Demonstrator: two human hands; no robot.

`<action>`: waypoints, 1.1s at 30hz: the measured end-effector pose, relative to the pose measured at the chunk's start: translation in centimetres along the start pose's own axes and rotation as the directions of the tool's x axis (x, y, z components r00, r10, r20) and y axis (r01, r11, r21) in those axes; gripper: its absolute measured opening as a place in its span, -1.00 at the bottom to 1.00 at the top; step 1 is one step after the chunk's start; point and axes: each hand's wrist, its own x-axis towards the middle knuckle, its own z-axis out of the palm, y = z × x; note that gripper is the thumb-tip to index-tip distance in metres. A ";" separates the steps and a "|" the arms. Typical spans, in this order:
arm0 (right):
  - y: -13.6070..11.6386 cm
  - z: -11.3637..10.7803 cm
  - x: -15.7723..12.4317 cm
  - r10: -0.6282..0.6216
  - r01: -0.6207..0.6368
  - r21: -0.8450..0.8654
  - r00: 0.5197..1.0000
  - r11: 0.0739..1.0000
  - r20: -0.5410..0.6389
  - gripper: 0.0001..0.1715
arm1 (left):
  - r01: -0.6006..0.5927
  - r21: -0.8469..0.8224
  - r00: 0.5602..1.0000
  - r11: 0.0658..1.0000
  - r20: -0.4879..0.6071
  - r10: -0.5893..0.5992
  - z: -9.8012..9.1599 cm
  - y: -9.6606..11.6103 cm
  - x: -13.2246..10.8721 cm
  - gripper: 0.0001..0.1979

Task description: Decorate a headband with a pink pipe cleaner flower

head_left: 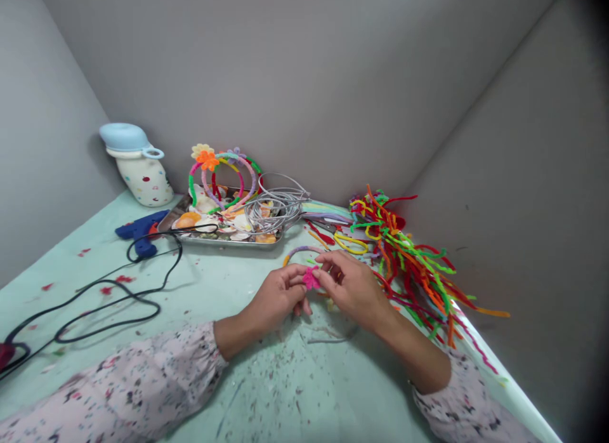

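Between my two hands, over the middle of the table, is a small bright pink fuzzy flower that looks made of pipe cleaner. My left hand pinches its left side with thumb and fingers. On the other side, my right hand grips it between thumb and fingertips. Just behind the hands lies a pipe-cleaner-wrapped hoop in purple and orange, partly hidden by my right hand. A grey pipe cleaner rests on the table below the hands.
A metal tray holds colourful wrapped hoops with flowers and a coil of grey wire. Left of it are a blue glue gun with a looping black cord and a bottle. Pipe cleaners pile up at right.
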 end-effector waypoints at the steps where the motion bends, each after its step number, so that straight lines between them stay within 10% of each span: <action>1: 0.0 -0.1 0.1 0.029 -0.029 0.020 1.000 0.999 -0.007 -0.78 | -0.001 0.012 1.000 1.000 -0.002 0.001 0.0 0.0 0.0 -0.80; 33: -0.4 -0.4 0.3 0.097 -0.117 0.146 0.986 0.982 0.135 -0.76 | -0.045 0.122 0.998 0.992 0.048 0.040 0.1 -0.1 0.0 -0.75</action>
